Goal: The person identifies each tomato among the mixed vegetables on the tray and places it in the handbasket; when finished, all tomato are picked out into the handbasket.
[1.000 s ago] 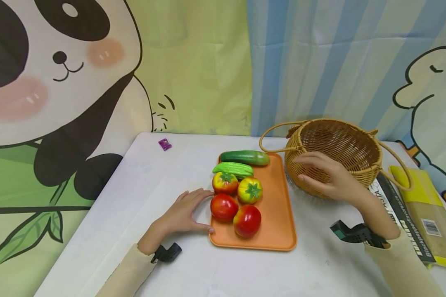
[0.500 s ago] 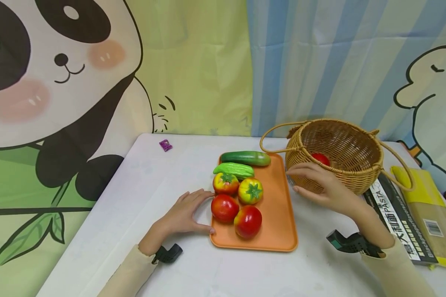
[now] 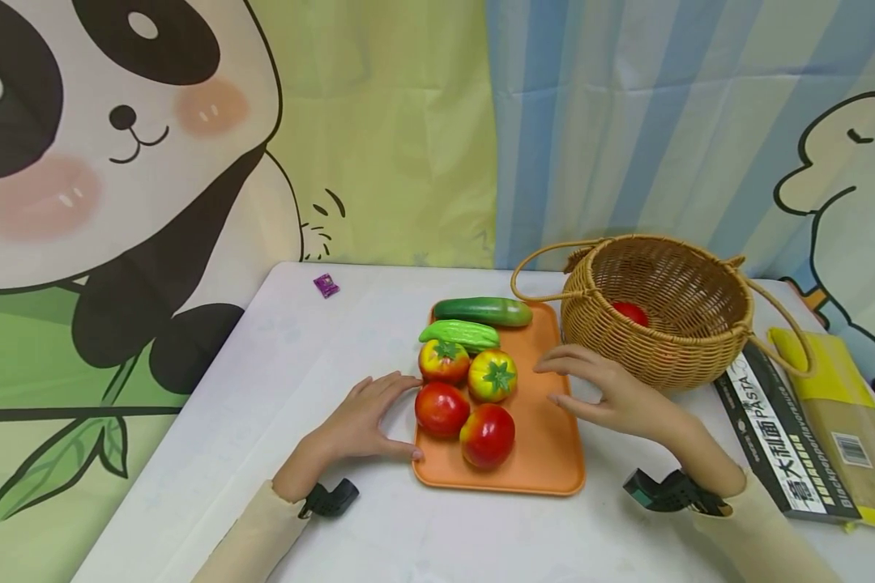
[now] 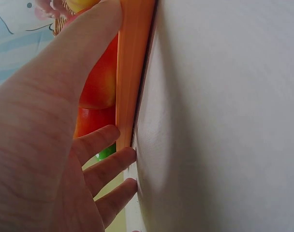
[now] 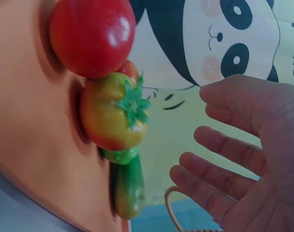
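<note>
Hovering over the right edge of a tray (image 3: 543, 457), a person's wide, empty right grip (image 3: 608, 393) faces the nearby yellow tomato (image 3: 492, 376), leftward at mid-tray; the spread left grip (image 3: 359, 421) touches the tray's left edge.

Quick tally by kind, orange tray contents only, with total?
Red fruits: 2
Yellow-and-red fruits with green leafy tops: 2
Dark green cucumber-like vegetable: 1
Light green ridged vegetable: 1
Total on the orange tray: 6
</note>
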Demonstrator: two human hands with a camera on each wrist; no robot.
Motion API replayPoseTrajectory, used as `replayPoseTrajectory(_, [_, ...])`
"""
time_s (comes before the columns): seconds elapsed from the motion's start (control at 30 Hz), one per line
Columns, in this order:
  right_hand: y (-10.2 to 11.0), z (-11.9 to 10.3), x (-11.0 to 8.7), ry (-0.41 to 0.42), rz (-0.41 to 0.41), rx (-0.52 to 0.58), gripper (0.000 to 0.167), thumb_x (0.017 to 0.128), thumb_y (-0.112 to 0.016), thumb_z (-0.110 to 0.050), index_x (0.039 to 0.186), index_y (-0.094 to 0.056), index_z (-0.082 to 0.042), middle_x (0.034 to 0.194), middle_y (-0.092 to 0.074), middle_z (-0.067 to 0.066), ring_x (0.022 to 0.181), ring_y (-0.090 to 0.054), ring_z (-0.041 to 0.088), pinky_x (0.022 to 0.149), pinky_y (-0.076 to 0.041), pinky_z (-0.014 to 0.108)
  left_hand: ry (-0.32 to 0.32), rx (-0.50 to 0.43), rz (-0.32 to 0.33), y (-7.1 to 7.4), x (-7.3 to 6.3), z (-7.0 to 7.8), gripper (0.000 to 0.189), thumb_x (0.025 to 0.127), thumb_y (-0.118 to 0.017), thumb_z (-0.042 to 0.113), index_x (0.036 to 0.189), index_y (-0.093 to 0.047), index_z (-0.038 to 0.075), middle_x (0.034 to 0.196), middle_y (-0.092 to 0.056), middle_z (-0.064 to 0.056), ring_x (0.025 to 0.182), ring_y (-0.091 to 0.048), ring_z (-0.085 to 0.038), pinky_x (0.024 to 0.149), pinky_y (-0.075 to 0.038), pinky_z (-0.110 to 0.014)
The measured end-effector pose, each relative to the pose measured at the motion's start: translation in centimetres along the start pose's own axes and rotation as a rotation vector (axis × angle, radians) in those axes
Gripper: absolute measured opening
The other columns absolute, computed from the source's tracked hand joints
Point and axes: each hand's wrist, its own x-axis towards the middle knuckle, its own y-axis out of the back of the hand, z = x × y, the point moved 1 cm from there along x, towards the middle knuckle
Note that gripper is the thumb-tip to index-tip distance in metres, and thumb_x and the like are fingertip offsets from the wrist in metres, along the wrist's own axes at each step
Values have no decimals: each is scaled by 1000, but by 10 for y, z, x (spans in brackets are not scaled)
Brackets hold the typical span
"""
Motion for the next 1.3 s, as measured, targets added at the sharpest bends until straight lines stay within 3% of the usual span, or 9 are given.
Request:
replayPoseTrajectory(0.37, [-27, -8, 0, -53, -105, 16, 36, 89, -72, -11, 122, -63, -23, 124, -59, -7, 115, -54, 14, 97, -49, 35, -2, 7, 2, -1, 0, -1, 100, 66, -73, 72, 147, -41, 24, 152, -40, -1, 145, -28, -26, 118, -12, -58])
replayPoseTrajectory(0.73, [-42, -17, 6, -7, -159, 102, 30, 93, -68, -14, 123, -64, -14, 127, -57, 0, 118, -53, 18, 99, -49, 34, 0, 9, -1, 0, 1, 0, 100, 66, -73, 73, 148, -40, 24, 153, -39, -1, 145, -28, -25, 118, -11, -58])
replayPoseTrajectory(1.1, [-52, -23, 10, -84, -276, 143, 33, 98, -60, -31, 129, -59, -21, 134, -51, 0, 126, -48, 19, 104, -46, 41, 0, 13, 2, 0, 1, -1, 100, 67, -73, 73, 147, -40, 24, 153, -40, -1, 145, -28, -25, 118, -11, -58])
replayPoseTrajectory(1.3, [-61, -21, 9, -53, -333, 184, 37, 98, -59, -33, 134, -56, -24, 138, -48, 0, 128, -45, 19, 105, -44, 40, 5, 10, 0, -1, 1, -1, 99, 66, -73, 72, 147, -40, 25, 152, -39, 0, 144, -28, -24, 118, -11, -57])
